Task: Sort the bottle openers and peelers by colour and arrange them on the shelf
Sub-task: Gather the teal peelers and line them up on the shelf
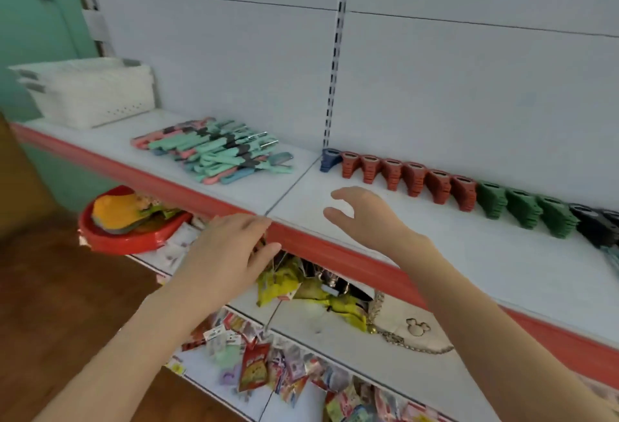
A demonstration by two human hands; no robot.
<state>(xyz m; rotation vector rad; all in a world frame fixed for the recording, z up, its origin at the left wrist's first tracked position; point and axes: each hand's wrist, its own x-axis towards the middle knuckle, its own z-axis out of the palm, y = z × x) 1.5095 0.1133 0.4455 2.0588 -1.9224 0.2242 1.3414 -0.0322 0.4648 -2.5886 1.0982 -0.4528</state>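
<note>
A mixed pile of peelers [214, 153] in mint, pink and blue lies on the white shelf [469, 254] left of centre. Along the back wall stands a row of bottle openers: one blue [330, 160], several red [415, 178], three green [522, 208], then black ones [599, 229] at the right edge. My right hand [361, 217] hovers over the shelf in front of the red openers, fingers loosely spread, holding nothing. My left hand [231, 247] rests on the shelf's red front lip, fingers curved over the edge, holding nothing.
A white perforated basket [93, 93] stands at the shelf's far left. Below, a red tray [130, 220] with coloured items, yellow packets [284, 284] and hanging packaged goods [258, 364] fill the lower shelves. A slotted upright [336, 63] runs up the back wall. Wooden floor lies to the left.
</note>
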